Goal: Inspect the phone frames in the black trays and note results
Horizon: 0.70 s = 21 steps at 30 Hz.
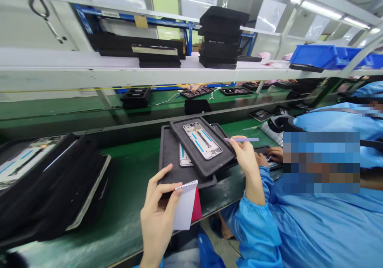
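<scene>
My left hand (160, 210) pinches the top edge of a small white pad (183, 210) with a row of holes along that edge. A red sheet (196, 207) shows behind the pad. Between the fingers of my right hand (245, 156) is a slim purple stick-like tool (249, 139), lying nearly level. Left of that hand, a phone frame (203, 141) with blue strips rests in a tilted black foam tray (179, 129). This tray overlaps a lower black tray (167, 156), where a second phone frame (184, 158) is partly covered.
Stacked black trays (89, 180) stand at left on the green bench (128, 172), a phone frame (28, 160) in the top one. A co-worker in blue (323, 228) sits close on the right. Overhead, a shelf (119, 74) carries black trays (221, 40) and blue bins (314, 56).
</scene>
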### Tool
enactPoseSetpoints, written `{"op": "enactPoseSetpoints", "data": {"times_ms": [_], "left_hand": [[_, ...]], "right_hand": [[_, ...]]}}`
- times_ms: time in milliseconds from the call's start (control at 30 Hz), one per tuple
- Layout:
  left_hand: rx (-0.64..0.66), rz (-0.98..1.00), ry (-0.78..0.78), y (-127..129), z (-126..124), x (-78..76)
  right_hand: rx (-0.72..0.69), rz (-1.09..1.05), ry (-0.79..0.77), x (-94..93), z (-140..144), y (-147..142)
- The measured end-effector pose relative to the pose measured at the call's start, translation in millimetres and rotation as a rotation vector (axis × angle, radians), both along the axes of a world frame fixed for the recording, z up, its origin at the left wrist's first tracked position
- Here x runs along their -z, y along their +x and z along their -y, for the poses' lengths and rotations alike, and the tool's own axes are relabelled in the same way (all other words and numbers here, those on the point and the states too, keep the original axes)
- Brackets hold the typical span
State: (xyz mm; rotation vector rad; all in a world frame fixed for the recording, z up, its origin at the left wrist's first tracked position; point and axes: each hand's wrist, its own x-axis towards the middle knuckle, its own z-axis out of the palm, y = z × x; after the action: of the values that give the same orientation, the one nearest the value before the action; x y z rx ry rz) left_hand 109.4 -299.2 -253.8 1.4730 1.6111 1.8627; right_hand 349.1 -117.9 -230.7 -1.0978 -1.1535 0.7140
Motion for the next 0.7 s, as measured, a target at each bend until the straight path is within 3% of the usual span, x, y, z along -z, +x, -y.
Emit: {"op": "enactPoseSetpoints", "data": {"times_ms": [200,333,567,700], "left_hand": [[-0.036,0.032,0.036,10,0,-5.7],[-0.006,0.009,0.026,6,0,1.4],[-0.055,0.072,-0.001,-7,8,9.9],[-0.103,0.107,-0.009,-18,17,10.4]], "right_hand": [[0.076,0.247,-0.06,-7.6,-6,-7],[0.171,0.315,-0.063,-9.1,-13,-2],[0.399,0.352,-0.1,2.1,-30,46],[0.377,0.402,-0.11,14.4,-25,73]]}}
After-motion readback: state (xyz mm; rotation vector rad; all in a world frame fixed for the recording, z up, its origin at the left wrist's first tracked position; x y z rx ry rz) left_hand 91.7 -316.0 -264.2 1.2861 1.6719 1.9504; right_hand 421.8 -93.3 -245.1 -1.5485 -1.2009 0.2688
